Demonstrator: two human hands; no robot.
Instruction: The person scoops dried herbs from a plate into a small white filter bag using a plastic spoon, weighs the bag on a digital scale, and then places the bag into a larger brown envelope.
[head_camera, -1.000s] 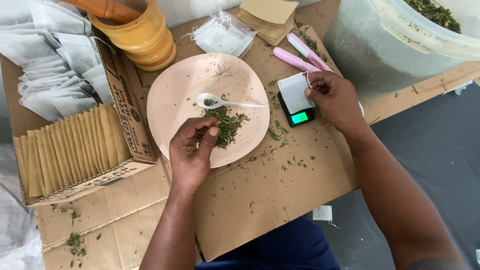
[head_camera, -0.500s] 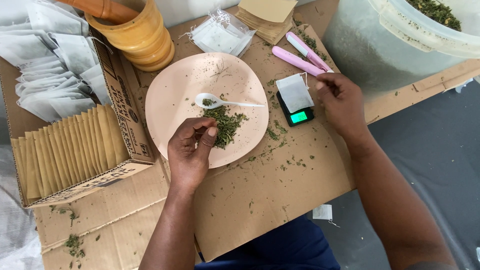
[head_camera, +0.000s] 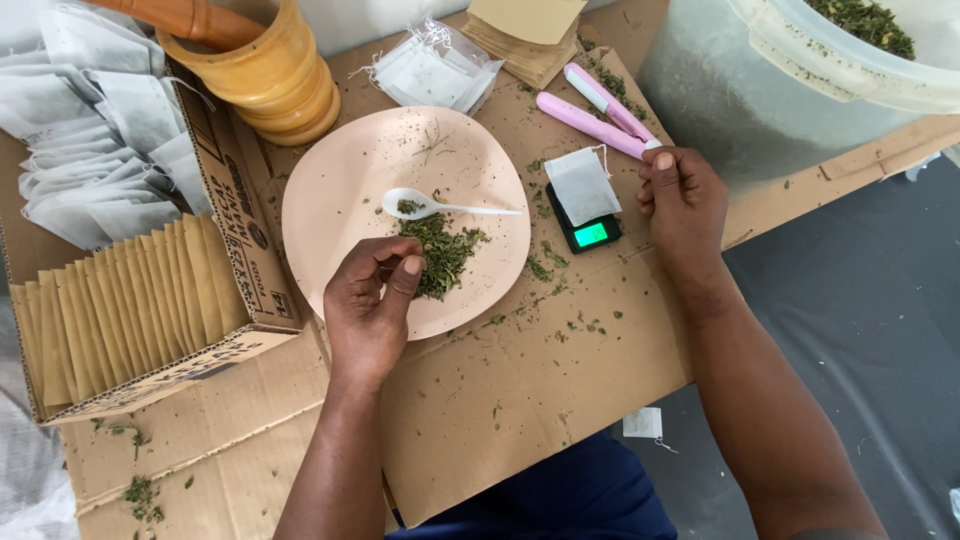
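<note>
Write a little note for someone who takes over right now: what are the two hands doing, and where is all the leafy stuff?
Left hand: over the near edge of the pink plate, fingertips pinched together beside the pile of dried green herb; whether it holds any herb cannot be seen.
Right hand: fingers curled, beside the small scale, close to the white tea bag lying on it.
White plastic spoon rests on the plate with a little herb in its bowl.
Done: one bag is on the scale, its display lit.
Left: most of the herb is on the plate; empty bags wait behind it.
</note>
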